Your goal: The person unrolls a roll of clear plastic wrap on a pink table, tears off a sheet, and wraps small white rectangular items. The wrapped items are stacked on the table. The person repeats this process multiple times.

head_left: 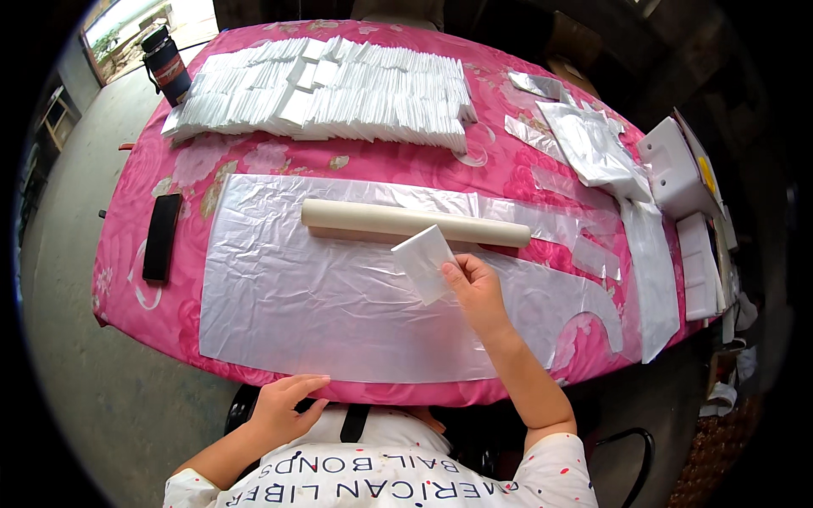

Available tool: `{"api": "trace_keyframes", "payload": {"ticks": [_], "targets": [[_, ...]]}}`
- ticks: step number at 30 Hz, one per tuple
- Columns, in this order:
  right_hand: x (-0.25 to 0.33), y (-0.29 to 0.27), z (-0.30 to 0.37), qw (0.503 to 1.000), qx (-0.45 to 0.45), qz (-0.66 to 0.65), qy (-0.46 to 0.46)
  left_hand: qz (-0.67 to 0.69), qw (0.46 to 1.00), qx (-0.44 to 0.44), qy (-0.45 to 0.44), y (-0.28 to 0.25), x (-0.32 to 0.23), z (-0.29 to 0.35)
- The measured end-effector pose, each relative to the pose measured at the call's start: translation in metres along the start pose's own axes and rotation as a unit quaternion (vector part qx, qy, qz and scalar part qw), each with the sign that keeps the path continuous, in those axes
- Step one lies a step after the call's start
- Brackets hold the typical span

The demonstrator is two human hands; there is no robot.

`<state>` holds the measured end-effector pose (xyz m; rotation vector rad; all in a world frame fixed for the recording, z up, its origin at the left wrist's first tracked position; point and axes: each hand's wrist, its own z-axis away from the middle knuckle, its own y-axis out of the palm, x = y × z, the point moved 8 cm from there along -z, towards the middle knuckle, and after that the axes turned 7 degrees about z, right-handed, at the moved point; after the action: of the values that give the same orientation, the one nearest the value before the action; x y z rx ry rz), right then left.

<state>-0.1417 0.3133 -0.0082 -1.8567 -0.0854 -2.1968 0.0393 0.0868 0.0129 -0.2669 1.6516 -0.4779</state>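
Observation:
In my right hand [476, 288] is a flat white folded packet [423, 261], pinched between thumb and fingers at its right edge. It is held over a translucent plastic sheet [339, 313] spread on the table. Just beyond the packet lies a long cream-coloured tube [406, 222], resting crosswise on the sheet. My left hand [290, 406] is at the table's near edge with fingers apart and nothing in it, close to the sheet's near border.
Rows of white folded packets [373, 93] stand at the far side. A black phone-like case [162, 238] lies at left, a dark flask [166, 68] behind. Crumpled plastic [593, 148] and white boxes [673, 165] occupy the right. A pink floral cloth [127, 279] covers the table.

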Motion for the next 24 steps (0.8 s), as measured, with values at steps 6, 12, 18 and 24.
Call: {"api": "trace_keyframes", "payload": {"ticks": [6,12,18,24], "targets": [[0.032,-0.061,-0.038,0.991,-0.115,-0.037,-0.061,0.0,0.999,0.054,-0.005,0.01,-0.001,-0.001],[0.006,-0.159,-0.173,0.962,-0.254,0.055,-0.078,0.012,0.997,0.08,0.014,0.021,-0.006,-0.008],[0.016,-0.163,-0.18,0.792,-0.366,0.487,-0.038,0.004,0.998,0.069,0.008,0.019,-0.005,-0.009],[0.038,-0.085,-0.113,0.849,-0.05,0.465,-0.246,-0.001,0.998,0.055,0.008,0.013,-0.001,-0.011]]}}
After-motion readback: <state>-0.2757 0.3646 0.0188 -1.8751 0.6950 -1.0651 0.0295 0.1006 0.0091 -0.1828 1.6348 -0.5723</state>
